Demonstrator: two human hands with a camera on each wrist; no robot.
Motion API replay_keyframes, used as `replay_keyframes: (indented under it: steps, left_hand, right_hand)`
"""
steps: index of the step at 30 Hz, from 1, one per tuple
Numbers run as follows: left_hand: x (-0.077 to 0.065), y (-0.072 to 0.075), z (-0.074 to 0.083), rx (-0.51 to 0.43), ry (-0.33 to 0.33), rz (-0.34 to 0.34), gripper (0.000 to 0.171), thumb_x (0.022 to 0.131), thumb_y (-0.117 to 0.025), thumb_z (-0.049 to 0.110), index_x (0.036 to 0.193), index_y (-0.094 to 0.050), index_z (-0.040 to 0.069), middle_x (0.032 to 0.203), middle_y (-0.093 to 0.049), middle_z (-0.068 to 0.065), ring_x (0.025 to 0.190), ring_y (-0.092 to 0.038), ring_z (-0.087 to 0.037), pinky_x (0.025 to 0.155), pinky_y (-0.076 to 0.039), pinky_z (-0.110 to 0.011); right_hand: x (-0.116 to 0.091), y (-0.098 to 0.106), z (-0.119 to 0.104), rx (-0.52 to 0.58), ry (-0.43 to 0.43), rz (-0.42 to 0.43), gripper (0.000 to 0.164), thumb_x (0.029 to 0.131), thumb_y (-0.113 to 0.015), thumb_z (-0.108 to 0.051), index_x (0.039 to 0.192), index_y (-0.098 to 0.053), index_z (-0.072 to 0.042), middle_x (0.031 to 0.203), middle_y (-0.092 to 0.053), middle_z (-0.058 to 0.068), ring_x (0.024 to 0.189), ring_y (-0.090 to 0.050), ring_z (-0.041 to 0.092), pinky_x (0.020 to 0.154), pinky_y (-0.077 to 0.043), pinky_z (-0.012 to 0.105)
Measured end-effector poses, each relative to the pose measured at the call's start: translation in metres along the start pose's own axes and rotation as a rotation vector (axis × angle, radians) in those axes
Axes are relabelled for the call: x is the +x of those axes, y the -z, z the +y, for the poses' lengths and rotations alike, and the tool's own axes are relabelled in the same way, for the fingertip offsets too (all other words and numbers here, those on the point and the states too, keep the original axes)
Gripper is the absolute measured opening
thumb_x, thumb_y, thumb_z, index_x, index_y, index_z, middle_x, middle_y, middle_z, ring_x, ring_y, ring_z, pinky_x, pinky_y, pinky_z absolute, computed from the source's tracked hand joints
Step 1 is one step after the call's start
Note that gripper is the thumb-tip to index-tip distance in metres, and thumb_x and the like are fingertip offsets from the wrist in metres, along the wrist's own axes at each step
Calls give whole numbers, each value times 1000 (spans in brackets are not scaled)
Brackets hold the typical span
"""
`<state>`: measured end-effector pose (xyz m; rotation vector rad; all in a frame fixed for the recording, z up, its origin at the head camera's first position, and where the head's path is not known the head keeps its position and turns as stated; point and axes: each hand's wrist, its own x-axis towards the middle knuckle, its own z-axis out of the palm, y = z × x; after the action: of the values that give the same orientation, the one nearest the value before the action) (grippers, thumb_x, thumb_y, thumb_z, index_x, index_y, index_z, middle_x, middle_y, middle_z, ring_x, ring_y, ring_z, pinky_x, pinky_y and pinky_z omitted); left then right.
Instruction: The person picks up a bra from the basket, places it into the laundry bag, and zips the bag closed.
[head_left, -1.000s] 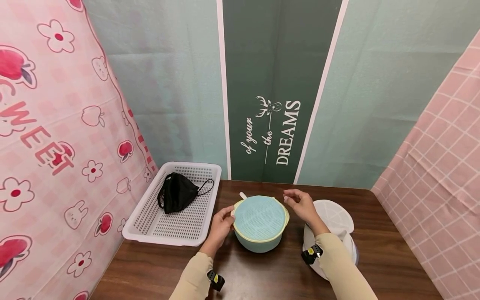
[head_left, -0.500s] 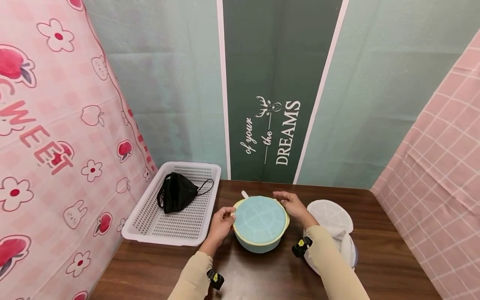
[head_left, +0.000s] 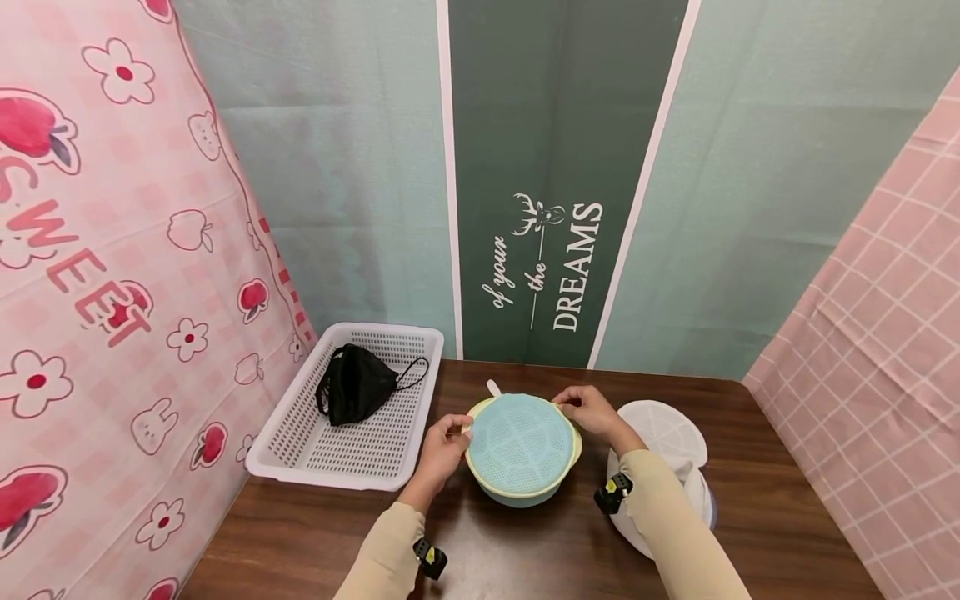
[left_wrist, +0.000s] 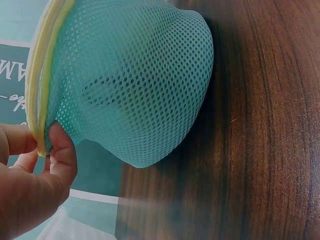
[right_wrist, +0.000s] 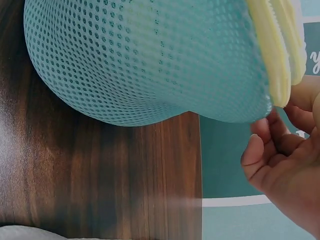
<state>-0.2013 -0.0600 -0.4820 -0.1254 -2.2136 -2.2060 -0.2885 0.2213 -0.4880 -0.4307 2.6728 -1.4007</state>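
A round blue mesh laundry bag (head_left: 521,443) with yellow zipper trim (left_wrist: 46,55) stands in the middle of the wooden table, its flat mesh lid lying on top. My left hand (head_left: 441,454) pinches the yellow trim at the bag's left side, thumb and fingers on either face of the edge in the left wrist view. At the back right of the rim, my right hand (head_left: 596,415) has its curled fingers on the trim. In the right wrist view these fingers (right_wrist: 282,135) meet the edge, partly hidden behind it. A small white tab (head_left: 492,387) sticks up behind the lid.
A white perforated basket (head_left: 352,479) stands at the left, with a black strappy cloth item (head_left: 356,387) inside. At the right, partly under my right forearm, lies a white mesh bag (head_left: 663,425) with its round lid folded back. Curtains hang behind and at both sides.
My right hand has come left from beside the bag to its back right rim, and its fingers have curled at the trim. The left hand keeps its hold; the bag barely shifts.
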Motion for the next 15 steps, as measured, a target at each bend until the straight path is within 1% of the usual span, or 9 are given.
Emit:
replay_keyframes:
  steps: [3,7,11,14,15]
  left_hand:
    - [0,0,1,12,-2,1,21,86,-53,-9,105,-55,-15,79,-53,-15,62,-47,-14,51,-42,-25]
    - [-1,0,3,24,-7,2,19,86,-54,-9,104,-55,-16,81,-53,-19,62,-47,-16,51,-41,-24]
    - [-1,-1,3,0,3,-2,19,86,-54,-9,104,-55,-16,81,-52,-22,62,-46,-18,49,-41,-24]
    - [0,-1,0,-21,5,0,19,86,-54,-9,104,-55,-16,80,-52,-22,61,-47,-20,49,-41,-24]
    - [1,-1,-3,8,-6,9,19,86,-55,-9,103,-56,-14,80,-53,-20,61,-47,-19,49,-42,-24]
  right_hand:
    - [-1,-1,-1,-58,35,52,7,86,-60,1,85,-67,-1,79,-62,4,73,-53,20,64,-44,31]
    - [-2,-2,-4,-131,75,105,7,85,-62,-1,84,-68,-3,77,-62,2,70,-53,19,63,-43,32]
    - [-2,-5,-5,-160,82,134,7,85,-62,-1,85,-69,-4,78,-63,2,71,-53,18,66,-43,34]
    - [-3,-6,-3,-171,85,161,8,85,-62,0,85,-68,-4,79,-63,2,72,-53,18,67,-43,35]
    - [-3,-7,-2,-177,88,169,8,86,-62,0,85,-68,-5,79,-63,2,72,-53,18,67,-44,35]
